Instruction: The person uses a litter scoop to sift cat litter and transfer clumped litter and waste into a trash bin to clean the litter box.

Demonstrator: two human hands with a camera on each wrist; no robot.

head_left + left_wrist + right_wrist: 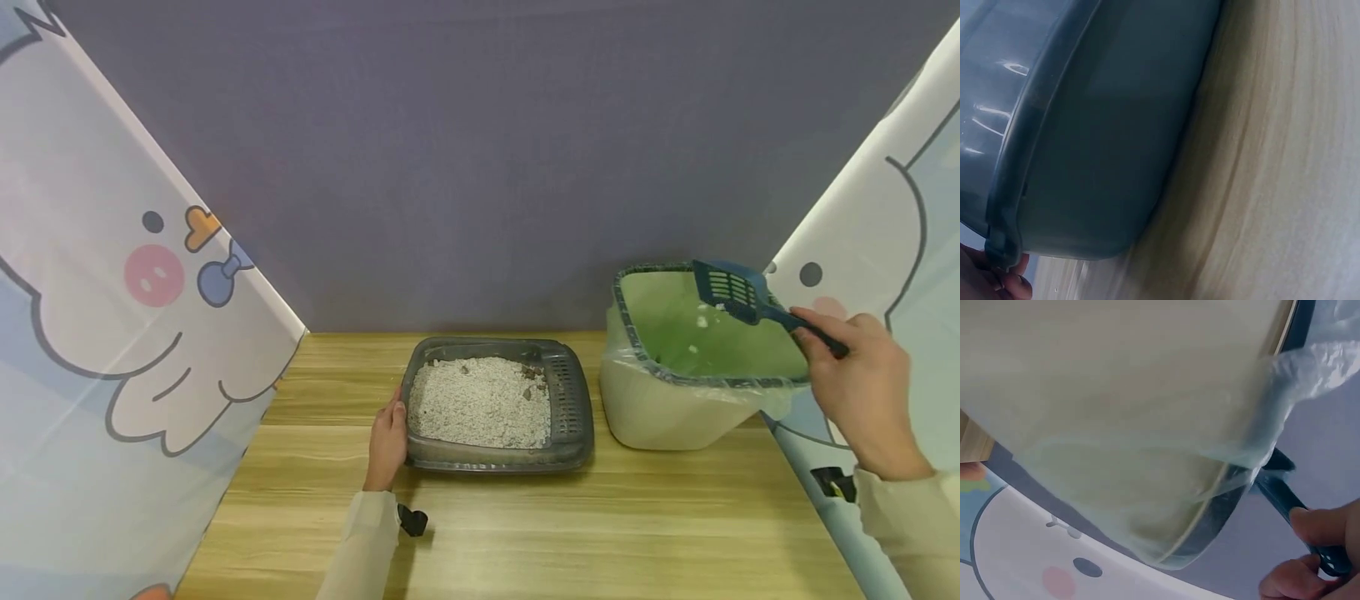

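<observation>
A grey litter box [491,462] filled with pale litter stands on the table. Several brown clumps [531,375] lie at the right side of the litter. My left hand [387,446] grips the box's left rim, and its fingertips [1017,286] curl round the rim in the left wrist view. Over the opening of a lined bin [660,417], my right hand [862,383] holds a dark blue slotted litter scoop [738,292] by its handle, the blade tilted. White bits show just below the blade, against the green liner. In the right wrist view the bin wall hides most of the scoop.
The bin stands at the right end of the wooden table [525,533], its clear bag [1316,369] folded over the rim. A grey backdrop [465,167] rises behind. Cartoon-printed panels [90,333] slant in at both sides.
</observation>
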